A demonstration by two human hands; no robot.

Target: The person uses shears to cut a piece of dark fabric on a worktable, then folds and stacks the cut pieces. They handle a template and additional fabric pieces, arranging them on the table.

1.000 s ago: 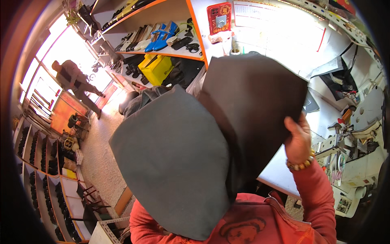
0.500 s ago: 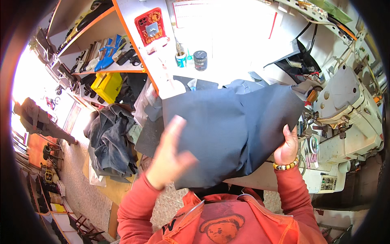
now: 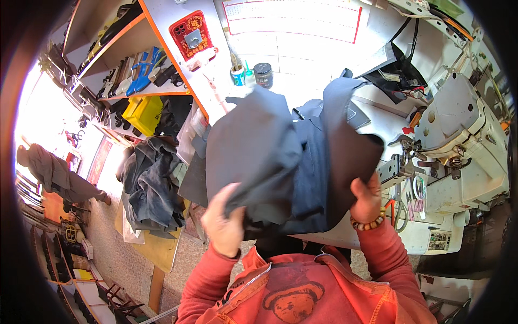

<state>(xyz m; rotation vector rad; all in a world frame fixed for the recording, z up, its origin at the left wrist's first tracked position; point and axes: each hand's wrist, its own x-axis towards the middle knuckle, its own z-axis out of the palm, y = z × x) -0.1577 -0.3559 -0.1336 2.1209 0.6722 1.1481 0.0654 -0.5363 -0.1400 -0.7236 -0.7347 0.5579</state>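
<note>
A large piece of dark navy cloth (image 3: 253, 162) is held up in front of me, bulging into folds, with a deep crease down its middle. My left hand (image 3: 222, 220) is closed on its near left edge, thumb toward the middle; the fingers are partly blurred. At the right edge, my right hand (image 3: 367, 201) grips the cloth between thumb and fingers, and a beaded bracelet circles that wrist. Behind the raised cloth, more dark fabric (image 3: 356, 114) lies on the white worktable (image 3: 334, 237). Part of the tabletop is hidden by the cloth.
A sewing machine (image 3: 450, 121) stands at the right, with scissors (image 3: 401, 216) near it. At the back are a dark jar (image 3: 263, 75) and a black bag (image 3: 402, 78). Left are heaped dark clothes (image 3: 154, 183), a yellow box (image 3: 143, 115), shelved shoes (image 3: 141, 70) and a person (image 3: 56, 170).
My left hand, open and apart from the cloth before, has moved down and closed on its near edge. The cloth has folded inward, and my right hand has shifted slightly left and down.
</note>
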